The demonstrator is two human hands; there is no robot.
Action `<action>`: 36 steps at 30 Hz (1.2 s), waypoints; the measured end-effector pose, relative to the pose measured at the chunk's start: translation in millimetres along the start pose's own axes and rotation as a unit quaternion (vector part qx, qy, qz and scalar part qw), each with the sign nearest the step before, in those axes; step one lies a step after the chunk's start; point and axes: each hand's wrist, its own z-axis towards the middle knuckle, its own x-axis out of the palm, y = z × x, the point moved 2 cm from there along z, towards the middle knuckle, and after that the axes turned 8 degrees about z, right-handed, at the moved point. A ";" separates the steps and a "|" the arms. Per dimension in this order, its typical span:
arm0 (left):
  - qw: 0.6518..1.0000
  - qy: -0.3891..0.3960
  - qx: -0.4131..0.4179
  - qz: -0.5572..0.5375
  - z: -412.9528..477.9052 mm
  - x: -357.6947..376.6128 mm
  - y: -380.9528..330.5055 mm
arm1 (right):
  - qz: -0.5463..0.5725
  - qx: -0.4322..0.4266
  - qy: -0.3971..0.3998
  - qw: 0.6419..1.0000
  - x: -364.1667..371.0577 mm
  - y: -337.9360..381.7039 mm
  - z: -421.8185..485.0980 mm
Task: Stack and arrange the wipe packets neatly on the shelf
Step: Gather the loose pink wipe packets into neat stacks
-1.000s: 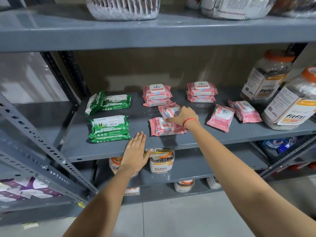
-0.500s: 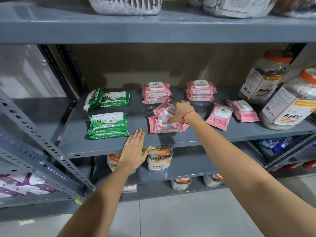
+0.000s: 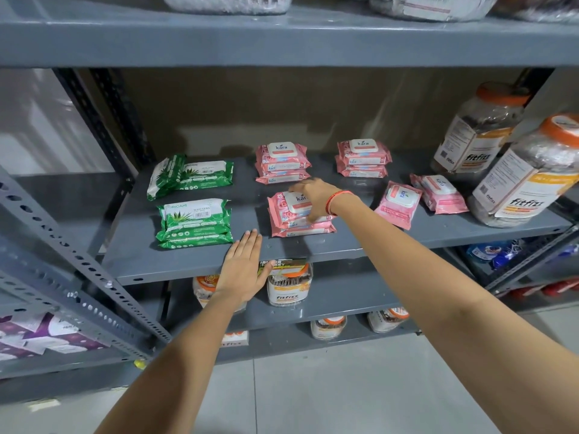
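On the grey shelf (image 3: 407,236), my right hand (image 3: 316,198) grips the top pink wipe packet (image 3: 286,206), which lies on another pink packet in a front stack. Behind it stand two more pink stacks, one at back centre (image 3: 282,162) and one at back right (image 3: 363,158). Two loose pink packets (image 3: 398,205) (image 3: 441,194) lie tilted to the right. Green wipe packets sit at the left: a neat front stack (image 3: 195,222) and a skewed back pair (image 3: 191,177). My left hand (image 3: 246,267) lies flat and open on the shelf's front edge, holding nothing.
Two large orange-lidded jars (image 3: 526,177) (image 3: 479,130) stand at the shelf's right end. Smaller jars (image 3: 289,285) sit on the shelf below. A perforated steel upright (image 3: 78,270) slants at the left. The shelf above (image 3: 282,42) overhangs closely.
My right hand has set the tilted pink packet down square on the front packet, forming a stack. The left hand has stayed on the shelf edge.
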 end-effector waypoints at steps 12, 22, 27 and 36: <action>0.994 -0.070 0.067 -0.057 -8.9 -19.7 -50.0 | 0.103 -0.038 -0.146 0.983 7.0 -42.6 -31.2; 0.976 -0.037 0.202 -0.071 62.1 -29.2 -166.8 | 0.151 0.273 -0.243 0.918 -6.4 -166.1 -80.9; 0.982 0.020 0.181 -0.041 83.5 -12.0 -177.3 | 0.195 0.373 -0.237 0.875 2.2 -190.6 -84.0; 0.981 0.016 0.185 0.062 88.6 3.4 -177.0 | 0.205 0.440 -0.287 0.826 24.2 -174.6 -60.3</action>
